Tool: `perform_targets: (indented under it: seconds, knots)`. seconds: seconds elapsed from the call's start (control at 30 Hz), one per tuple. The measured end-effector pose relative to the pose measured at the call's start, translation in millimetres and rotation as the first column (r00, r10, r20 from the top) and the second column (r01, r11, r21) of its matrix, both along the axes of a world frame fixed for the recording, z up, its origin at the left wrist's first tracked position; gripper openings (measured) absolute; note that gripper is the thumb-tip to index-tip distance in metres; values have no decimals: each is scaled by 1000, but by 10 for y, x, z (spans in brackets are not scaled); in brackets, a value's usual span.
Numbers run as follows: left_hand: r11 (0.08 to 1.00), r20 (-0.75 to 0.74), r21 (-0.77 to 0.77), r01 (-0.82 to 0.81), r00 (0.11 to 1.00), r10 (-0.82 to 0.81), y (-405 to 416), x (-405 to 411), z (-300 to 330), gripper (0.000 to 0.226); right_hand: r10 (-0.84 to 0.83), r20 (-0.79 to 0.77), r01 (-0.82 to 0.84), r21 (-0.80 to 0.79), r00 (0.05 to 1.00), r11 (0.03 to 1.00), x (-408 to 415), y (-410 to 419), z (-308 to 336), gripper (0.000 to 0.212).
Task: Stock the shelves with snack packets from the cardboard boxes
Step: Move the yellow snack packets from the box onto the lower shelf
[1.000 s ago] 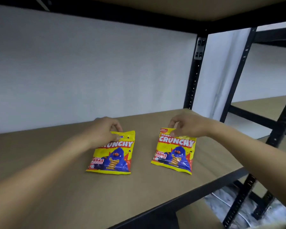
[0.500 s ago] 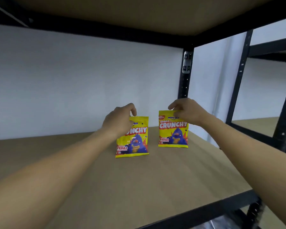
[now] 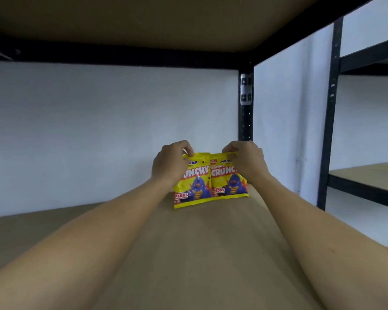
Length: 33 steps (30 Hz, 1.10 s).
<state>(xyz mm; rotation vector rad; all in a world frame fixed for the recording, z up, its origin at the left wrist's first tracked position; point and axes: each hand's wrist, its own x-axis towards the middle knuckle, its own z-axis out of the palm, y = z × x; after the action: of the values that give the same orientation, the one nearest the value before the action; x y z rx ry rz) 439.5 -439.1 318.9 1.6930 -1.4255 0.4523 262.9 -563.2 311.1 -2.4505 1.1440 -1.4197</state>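
Two yellow snack packets stand upright side by side at the back right of the brown shelf board (image 3: 188, 253). My left hand (image 3: 169, 163) pinches the top edge of the left packet (image 3: 194, 186). My right hand (image 3: 244, 161) pinches the top edge of the right packet (image 3: 227, 183). The packets touch each other, and the left one slightly overlaps the right. Both stand close to the white back wall. No cardboard box is in view.
A black metal upright (image 3: 245, 104) stands just behind the right packet at the shelf's corner. The board of the shelf above (image 3: 155, 21) hangs overhead. A second shelving unit (image 3: 367, 175) stands to the right.
Both hands have lifted the packets from lying flat to upright, carried them back toward the wall and brought them together until they touch.
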Motion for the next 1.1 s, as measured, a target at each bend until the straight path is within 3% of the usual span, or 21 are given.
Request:
perform_targets:
  seconds: [0.33, 0.57, 0.73, 0.9, 1.1]
  knots:
    - [998, -27, -22, -61, 998, 60, -417, 294, -167, 13, 35, 123, -38, 20, 992, 999, 176, -324, -219, 33]
    - [987, 293, -6, -159, 944, 154, -449, 370, -321, 20, 75, 93, -82, 73, 993, 994, 176, -364, -284, 48]
    - [988, 406, -52, -142, 901, 151, -321, 440, -531, 38, -70, 78, 71, -12, 995, 997, 170, -307, -305, 47]
    - [976, 489, 159, -148, 871, 52, -217, 419, -629, 58, -60, 146, 71, -76, 988, 995, 204, -197, -266, 35]
    - [953, 483, 228, -198, 873, 66, -189, 410, -676, 60, -7, 199, 11, -20, 980, 1000, 205, -215, -255, 36]
